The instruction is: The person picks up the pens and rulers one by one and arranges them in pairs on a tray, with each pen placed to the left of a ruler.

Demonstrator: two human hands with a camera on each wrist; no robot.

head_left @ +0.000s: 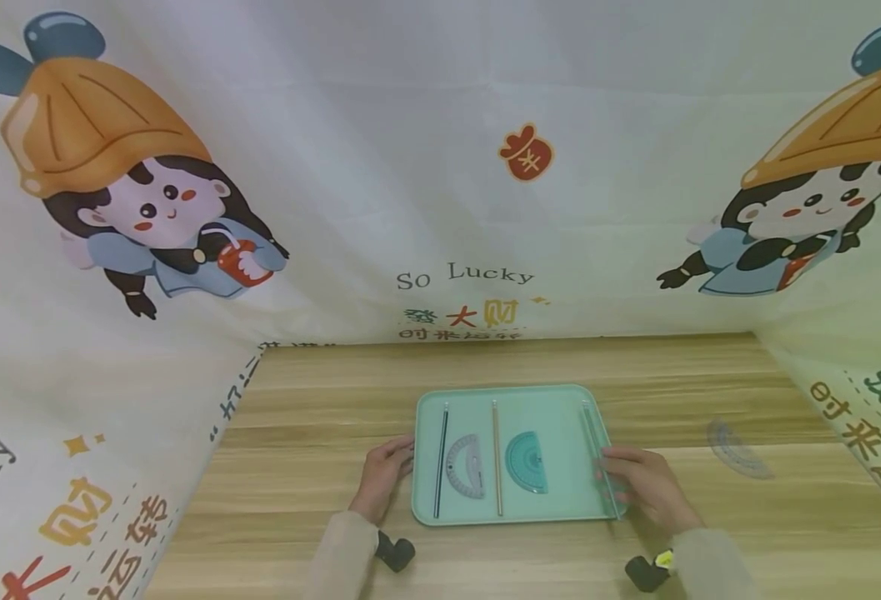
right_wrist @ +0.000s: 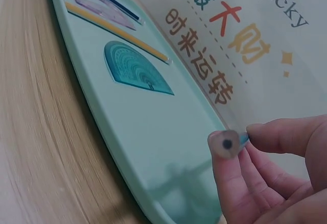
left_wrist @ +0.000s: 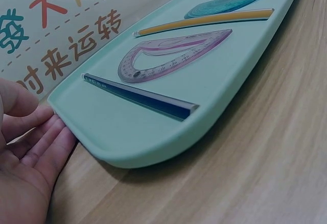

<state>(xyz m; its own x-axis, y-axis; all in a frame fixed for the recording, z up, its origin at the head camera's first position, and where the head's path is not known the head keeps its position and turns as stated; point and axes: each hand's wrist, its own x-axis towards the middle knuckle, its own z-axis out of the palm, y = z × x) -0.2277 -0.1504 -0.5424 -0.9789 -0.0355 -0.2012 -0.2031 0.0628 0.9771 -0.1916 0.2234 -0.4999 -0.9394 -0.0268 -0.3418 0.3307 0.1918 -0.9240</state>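
A mint-green tray lies on the table. My right hand pinches a blue-green pencil between thumb and fingers over the tray's right side, its tip pointing toward me. The left hand touches the tray's left edge with fairly straight fingers; the thumb stands apart from them. On the tray, from left to right, lie a dark blue pencil, a clear purplish protractor, a yellow pencil and a teal protractor.
Right of my right hand, another clear protractor lies on the wooden table. Printed white cloth rises behind the table and along both sides.
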